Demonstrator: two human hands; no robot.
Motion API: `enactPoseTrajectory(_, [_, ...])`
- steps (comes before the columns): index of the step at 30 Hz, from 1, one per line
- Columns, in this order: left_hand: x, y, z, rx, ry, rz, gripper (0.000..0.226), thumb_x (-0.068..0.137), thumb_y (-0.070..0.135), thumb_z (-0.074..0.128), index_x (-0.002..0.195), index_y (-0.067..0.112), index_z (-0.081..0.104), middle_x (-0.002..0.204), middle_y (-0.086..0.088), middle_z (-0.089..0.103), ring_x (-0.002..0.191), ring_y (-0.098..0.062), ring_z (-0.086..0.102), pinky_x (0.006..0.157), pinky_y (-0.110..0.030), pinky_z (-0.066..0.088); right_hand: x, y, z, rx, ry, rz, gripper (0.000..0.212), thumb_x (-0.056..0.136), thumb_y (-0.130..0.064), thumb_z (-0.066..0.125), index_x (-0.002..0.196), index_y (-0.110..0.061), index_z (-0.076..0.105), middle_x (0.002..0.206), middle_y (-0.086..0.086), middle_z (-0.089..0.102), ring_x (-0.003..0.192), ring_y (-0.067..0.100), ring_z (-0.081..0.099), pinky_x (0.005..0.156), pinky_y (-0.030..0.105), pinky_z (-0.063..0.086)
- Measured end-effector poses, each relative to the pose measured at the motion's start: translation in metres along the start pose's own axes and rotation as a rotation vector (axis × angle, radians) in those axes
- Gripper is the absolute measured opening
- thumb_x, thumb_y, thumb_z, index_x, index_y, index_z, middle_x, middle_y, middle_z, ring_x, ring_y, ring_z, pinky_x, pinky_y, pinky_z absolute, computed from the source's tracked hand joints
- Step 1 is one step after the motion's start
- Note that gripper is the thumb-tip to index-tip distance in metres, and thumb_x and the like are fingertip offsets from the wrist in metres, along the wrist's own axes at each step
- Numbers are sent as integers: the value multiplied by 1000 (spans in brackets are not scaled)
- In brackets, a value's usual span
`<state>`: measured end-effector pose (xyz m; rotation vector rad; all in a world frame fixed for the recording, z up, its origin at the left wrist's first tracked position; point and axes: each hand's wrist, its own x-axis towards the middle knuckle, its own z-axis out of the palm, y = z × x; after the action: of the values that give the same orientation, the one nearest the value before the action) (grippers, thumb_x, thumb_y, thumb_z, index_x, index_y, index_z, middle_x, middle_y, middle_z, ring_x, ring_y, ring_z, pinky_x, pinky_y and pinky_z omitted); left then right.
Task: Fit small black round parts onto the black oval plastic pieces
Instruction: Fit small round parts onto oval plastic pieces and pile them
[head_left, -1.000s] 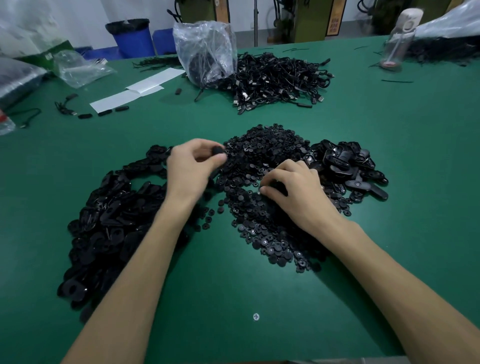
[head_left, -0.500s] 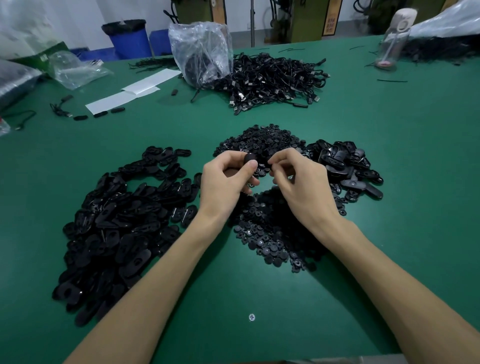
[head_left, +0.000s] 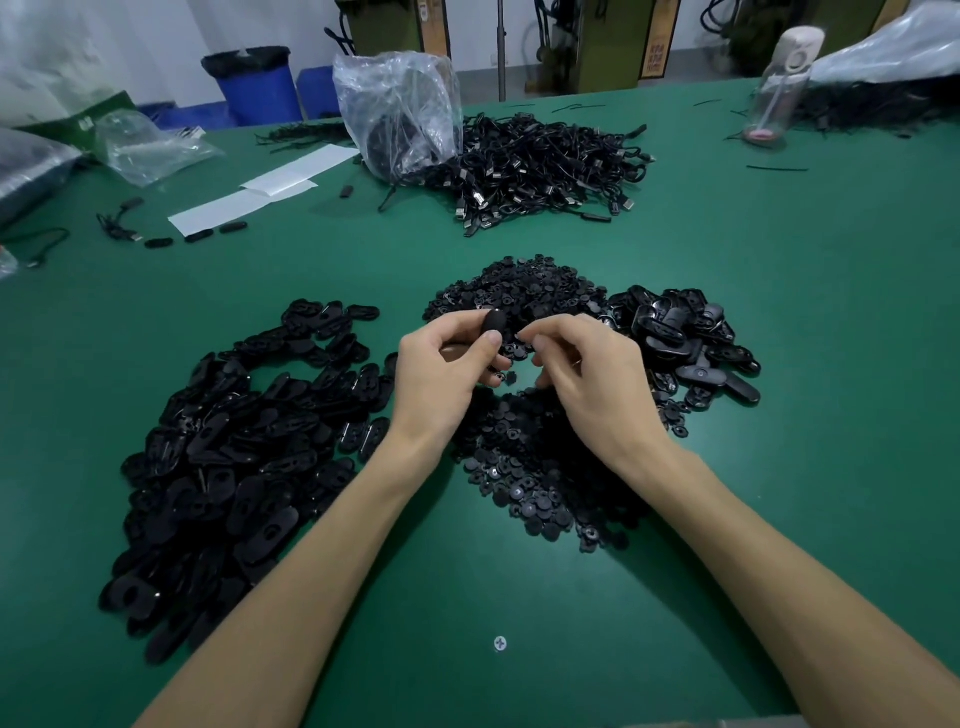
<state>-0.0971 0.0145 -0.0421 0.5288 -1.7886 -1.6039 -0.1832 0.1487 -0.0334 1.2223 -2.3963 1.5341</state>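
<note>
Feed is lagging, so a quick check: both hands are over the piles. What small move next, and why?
Probably ease the right hand toward the left hand and press its round part onto the oval piece. The left hand pinches that piece upright; the right seems to pinch a small part just beside it, not yet touching.

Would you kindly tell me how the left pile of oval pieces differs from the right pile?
The left pile is much larger and spread wide; the right pile is small and compact. The left pile's pieces look matte, the right pile's glossier. Both are black, on the green table.
</note>
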Motion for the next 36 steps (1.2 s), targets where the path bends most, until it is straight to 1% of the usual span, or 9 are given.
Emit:
enactPoseTrajectory(5, [0, 1, 0, 2, -4, 10, 20, 95, 3, 72, 103, 21, 71, 79, 6, 76, 74, -18, 75, 62, -26, 59, 0, 0, 1, 31, 7, 39, 15, 103, -13, 58, 105, -16, 72, 91, -5, 68, 72, 6, 65, 69, 11, 46])
enactPoseTrajectory(11, [1, 1, -2, 18, 28, 26, 21, 95, 7, 73, 101, 26, 74, 80, -1, 78, 74, -14, 74, 62, -21, 57, 3, 2, -1, 41, 38, 44, 8, 99, -12, 65, 103, -15, 71, 95, -4, 67, 87, 9, 64, 81, 30, 55])
enactPoseTrajectory(16, [4, 0, -3, 1, 20, 2, 22, 98, 4, 69, 107, 24, 73, 78, 2, 78, 73, -11, 73, 67, -21, 58, 3, 1, -1, 21, 33, 39, 7, 97, -18, 69, 100, -17, 75, 94, -5, 61, 83, 3, 58, 72, 9, 41])
enactPoseTrajectory(20, [3, -3, -3, -11, -10, -2, 24, 98, 3, 68, 120, 12, 73, 83, -3, 79, 75, -14, 73, 69, -24, 59, 3, 1, -2, 40, 16, 36, 7, 97, -22, 70, 98, -19, 77, 86, -3, 61, 78, 8, 57, 71, 17, 42])
enactPoseTrajectory(23, [4, -3, -4, -7, -15, 18, 30, 99, 2, 64, 124, 16, 74, 87, 0, 79, 79, -19, 77, 70, -25, 60, 3, -1, -2, 71, 11, 52, 7, 96, -20, 70, 97, -19, 77, 88, -2, 65, 79, 8, 59, 70, 16, 43])
enactPoseTrajectory(27, [5, -1, -6, -42, -17, 44, 32, 99, 0, 61, 119, 21, 75, 88, 5, 76, 86, -28, 79, 71, -27, 61, 2, -1, -2, 94, 6, 61, 11, 96, -15, 69, 100, -19, 79, 95, -5, 70, 84, 7, 63, 71, 12, 45])
enactPoseTrajectory(30, [4, 0, -6, -84, -7, 36, 25, 99, 3, 65, 117, 17, 74, 95, -7, 76, 88, -30, 79, 69, -30, 62, 2, 0, -1, 116, 3, 67, 14, 95, -11, 68, 102, -18, 79, 95, -6, 72, 85, 6, 65, 71, 9, 44])
enactPoseTrajectory(32, [3, 1, -6, -93, 13, 24, 19, 98, 5, 69, 115, 13, 72, 98, -17, 76, 87, -31, 79, 67, -32, 63, 2, 0, -1, 148, -7, 82, 17, 94, -9, 69, 104, -18, 78, 95, -6, 74, 84, 6, 66, 71, 11, 46])
enactPoseTrajectory(36, [3, 0, -6, -78, 58, 5, 14, 95, 8, 74, 106, 9, 64, 92, -12, 78, 83, -28, 79, 65, -30, 62, 3, 2, -1, 210, -10, 106, 22, 92, -4, 67, 102, -20, 77, 93, -8, 75, 84, 8, 67, 73, 18, 50])
